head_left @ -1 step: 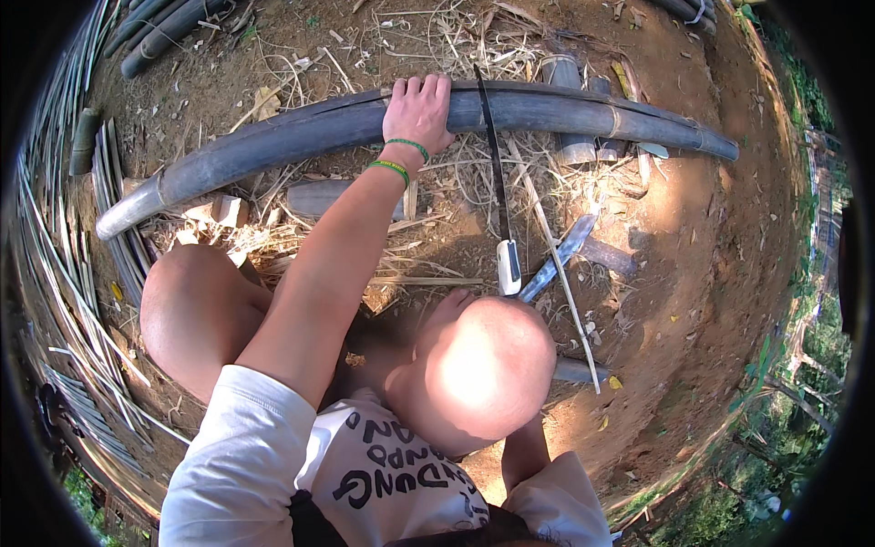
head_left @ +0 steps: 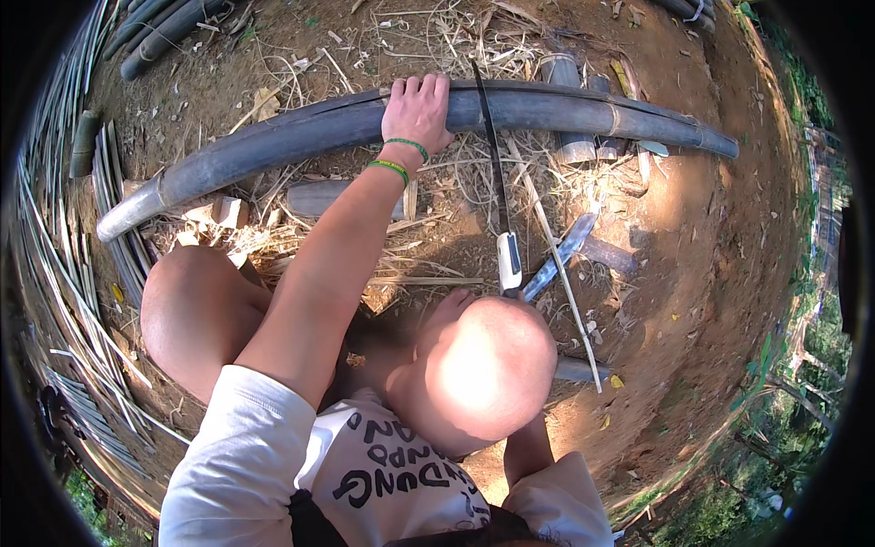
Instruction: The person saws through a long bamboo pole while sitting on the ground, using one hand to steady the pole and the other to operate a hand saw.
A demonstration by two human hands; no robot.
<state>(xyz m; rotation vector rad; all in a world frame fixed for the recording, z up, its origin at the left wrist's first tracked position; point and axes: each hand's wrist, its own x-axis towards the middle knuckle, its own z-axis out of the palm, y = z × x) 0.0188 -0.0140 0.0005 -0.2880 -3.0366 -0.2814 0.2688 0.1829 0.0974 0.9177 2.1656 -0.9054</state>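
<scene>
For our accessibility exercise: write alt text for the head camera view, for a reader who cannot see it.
Seen from above, a squatting person's left hand grips a long dark bamboo pole lying across bare earth, while a thin saw with a white handle rests across it. The right hand is hidden behind a knee. Dry straw and split bamboo strips lie around.

Dark grey bamboo pole [head_left: 301,137], green wristbands [head_left: 398,156], white saw handle [head_left: 509,260].

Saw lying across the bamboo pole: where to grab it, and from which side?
Take the saw by its white handle, coming from the near side, right of the left hand on the bamboo pole. The thin dark blade runs away over the pole, so the handle is the only thick, blunt part. Mind the knife lying alongside.
</scene>
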